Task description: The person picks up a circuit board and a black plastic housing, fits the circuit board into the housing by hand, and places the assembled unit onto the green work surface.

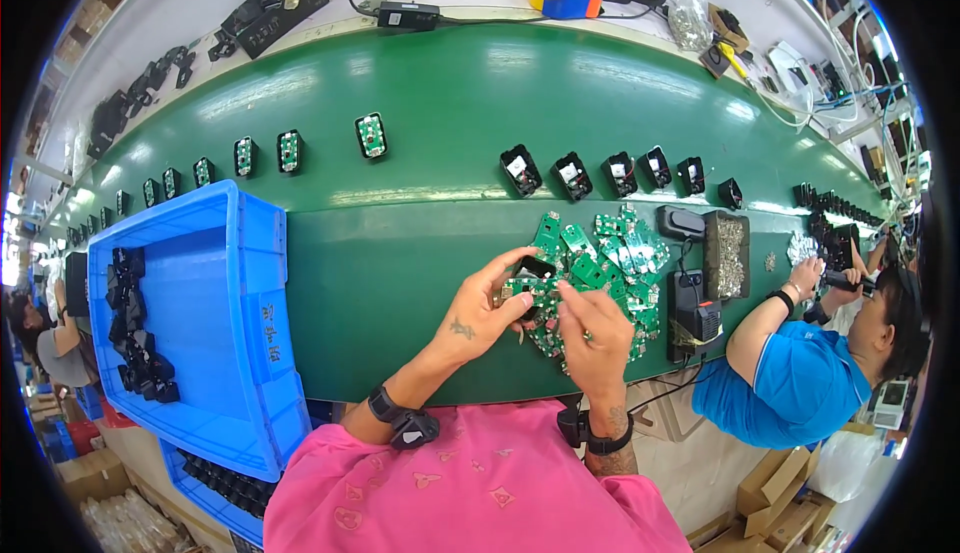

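My left hand [478, 315] is closed around a small black plastic housing [538, 266], its thumb lying over a green circuit board [531, 286] at the housing's near side. From the right, my right hand [598, 338] has its thumb and forefinger pinched at the board's right end; the fingers partly hide the contact. Whether the board sits inside the housing or only against it, I cannot tell. Under and beyond both hands spreads a loose heap of green circuit boards [625, 253].
A row of open black housings [571, 175] stands beyond the heap; housings with boards [289, 151] line the far left. At left is a blue crate [215, 343] with black parts. Right are a black device [694, 308], a tray of small metal parts [727, 258] and a co-worker [800, 373].
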The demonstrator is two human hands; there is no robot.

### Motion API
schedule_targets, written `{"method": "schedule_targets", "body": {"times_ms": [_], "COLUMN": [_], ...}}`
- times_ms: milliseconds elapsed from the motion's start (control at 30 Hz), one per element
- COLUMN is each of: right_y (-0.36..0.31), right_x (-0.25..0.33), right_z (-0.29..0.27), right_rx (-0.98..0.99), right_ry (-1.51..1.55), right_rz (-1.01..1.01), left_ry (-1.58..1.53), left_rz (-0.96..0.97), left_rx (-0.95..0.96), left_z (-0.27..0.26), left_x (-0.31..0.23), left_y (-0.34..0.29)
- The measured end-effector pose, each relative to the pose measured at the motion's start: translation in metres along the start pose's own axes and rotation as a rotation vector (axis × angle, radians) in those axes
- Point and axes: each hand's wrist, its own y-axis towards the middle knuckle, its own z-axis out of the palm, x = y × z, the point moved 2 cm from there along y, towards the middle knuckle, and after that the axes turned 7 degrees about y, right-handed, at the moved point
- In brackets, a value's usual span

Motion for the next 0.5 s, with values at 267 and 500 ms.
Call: {"method": "schedule_targets", "body": {"times_ms": [267,500], "right_y": [-0.005,-0.010], "right_x": [0.009,0.007], "right_z": [0.017,0.014], "right_rx": [-0.162,-0.178], "right_ry": [0.859,0.617], "right_rz": [0.568,0.525], "left_ry": [0.272,0.309], "left_rz": [0.118,0.157], "left_rx": [-0.007,0.006], "left_z": [0.009,0.017], "left_x": [-0.004,-0.010], "left_y": [-0.002,-0.004]}}
